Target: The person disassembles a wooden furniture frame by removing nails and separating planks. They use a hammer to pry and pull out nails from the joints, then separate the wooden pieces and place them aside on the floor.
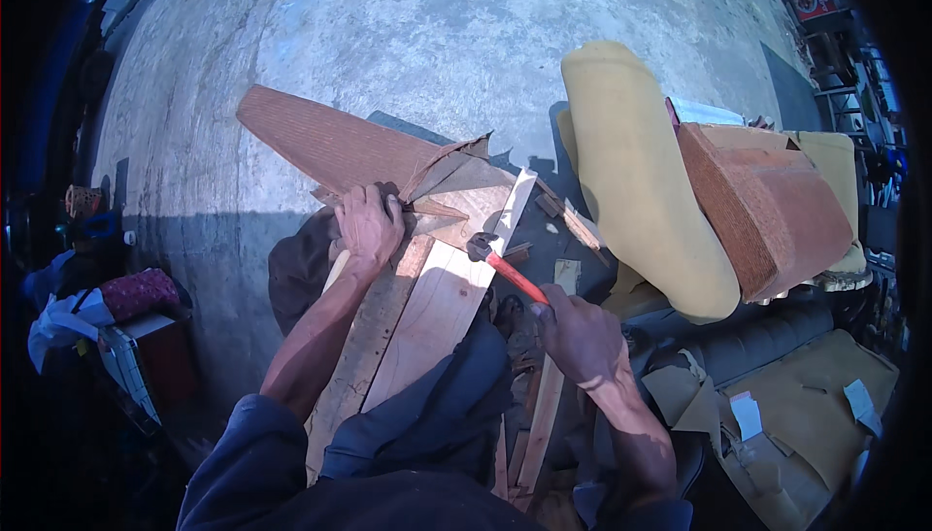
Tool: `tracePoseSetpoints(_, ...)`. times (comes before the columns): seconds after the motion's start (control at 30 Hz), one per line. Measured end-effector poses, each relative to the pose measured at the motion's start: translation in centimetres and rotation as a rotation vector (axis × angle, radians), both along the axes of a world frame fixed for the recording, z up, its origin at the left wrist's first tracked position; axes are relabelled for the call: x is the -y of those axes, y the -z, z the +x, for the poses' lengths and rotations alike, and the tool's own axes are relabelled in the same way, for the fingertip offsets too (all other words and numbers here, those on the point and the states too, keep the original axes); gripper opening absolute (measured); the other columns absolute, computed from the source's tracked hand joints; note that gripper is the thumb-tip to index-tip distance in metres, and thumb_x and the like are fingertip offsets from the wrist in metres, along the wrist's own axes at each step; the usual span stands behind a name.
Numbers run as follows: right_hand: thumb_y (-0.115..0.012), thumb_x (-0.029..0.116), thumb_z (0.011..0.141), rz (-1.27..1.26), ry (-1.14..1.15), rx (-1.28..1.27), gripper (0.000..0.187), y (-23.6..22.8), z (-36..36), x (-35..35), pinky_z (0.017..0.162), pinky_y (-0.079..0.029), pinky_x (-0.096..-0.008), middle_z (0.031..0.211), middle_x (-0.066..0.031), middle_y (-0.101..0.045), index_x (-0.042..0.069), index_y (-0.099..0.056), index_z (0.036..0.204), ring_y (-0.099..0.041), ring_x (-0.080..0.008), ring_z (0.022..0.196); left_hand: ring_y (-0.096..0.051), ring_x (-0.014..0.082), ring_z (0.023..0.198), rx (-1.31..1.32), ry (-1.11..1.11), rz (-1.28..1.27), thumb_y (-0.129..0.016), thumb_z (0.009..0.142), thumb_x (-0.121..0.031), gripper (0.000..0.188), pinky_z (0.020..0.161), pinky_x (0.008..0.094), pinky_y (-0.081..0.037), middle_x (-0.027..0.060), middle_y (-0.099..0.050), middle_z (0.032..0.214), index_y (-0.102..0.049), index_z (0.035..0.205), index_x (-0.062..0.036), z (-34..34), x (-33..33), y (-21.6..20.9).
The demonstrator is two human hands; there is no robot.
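Gripping red-handled hammer (pixel 517 279) in right hand (pixel 584 339), brown panel (pixel 335 143) beneath left hand (pixel 371 225), that grip unclear

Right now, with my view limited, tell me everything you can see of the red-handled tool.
The red-handled tool has a slim, bright red handle and a dark, metal-looking head, apparently a hammer's, though its exact shape is hard to make out. The right hand grips the handle's far end. The tool slants, its head pointing forward and to the person's left, over the end of the pale board. Whether the head touches the wood cannot be told.
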State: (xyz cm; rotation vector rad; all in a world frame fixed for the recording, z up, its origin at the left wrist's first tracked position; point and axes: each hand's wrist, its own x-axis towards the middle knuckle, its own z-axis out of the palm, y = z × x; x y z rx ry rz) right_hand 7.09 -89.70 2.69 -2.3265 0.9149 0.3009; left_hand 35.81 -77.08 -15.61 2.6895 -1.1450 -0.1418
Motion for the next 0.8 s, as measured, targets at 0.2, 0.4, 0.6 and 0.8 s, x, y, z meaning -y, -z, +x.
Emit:
tracePoseSetpoints(0.2,-0.054,0.025,0.100,-0.027,-0.233,0.264,0.023,-1.7,10.7,2.4,0.050,-0.051,-0.0472,0.072,-0.0169,-0.064,0.006,-0.051,0.113,-0.066,-0.0385,0.060,-0.058,0.0330,0.093,-0.099,-0.127,-0.042,-0.055,0.091,-0.026,0.023,0.082,0.0474,-0.038,0.0157,-0.062,0.093,-0.061,0.095,-0.0047,0.4,-5.5,3.0)
tracePoseSetpoints(0.4,-0.048,0.030,0.103,-0.174,-0.722,-0.473,0.023,-0.5,14.3,4.1,0.059,-0.053,-0.0478,0.075,-0.0156,-0.068,0.007,-0.050,0.108,-0.068,-0.0359,0.065,-0.059,0.0329,0.090,-0.161,-0.132,-0.065,-0.055,0.090,-0.026,0.020,0.080,0.0471,-0.039,0.0146,-0.062,0.092,-0.060,0.091,-0.0060,1.0,-5.2,2.8)
tracePoseSetpoints(0.6,-0.052,0.024,0.100,-0.183,-0.709,-0.448,0.022,2.0,14.2,2.7,0.063,-0.053,-0.0484,0.076,-0.0193,-0.067,0.004,-0.053,0.106,-0.068,-0.0371,0.069,-0.058,0.0340,0.091,-0.199,-0.139,-0.094,-0.057,0.088,-0.025,0.020,0.080,0.0480,-0.040,0.0157,-0.061,0.090,-0.061,0.091,-0.0053,0.6,-5.3,2.6)
tracePoseSetpoints(0.8,-0.050,0.029,0.102,0.013,-0.509,-0.342,0.023,-2.9,19.0,2.1,0.060,-0.051,-0.0525,0.073,-0.0208,-0.066,0.007,-0.053,0.105,-0.066,-0.0403,0.065,-0.058,0.0336,0.090,-0.241,-0.180,-0.074,-0.056,0.088,-0.024,0.020,0.080,0.0469,-0.039,0.0155,-0.060,0.090,-0.060,0.091,-0.0052,0.9,-6.1,2.5)
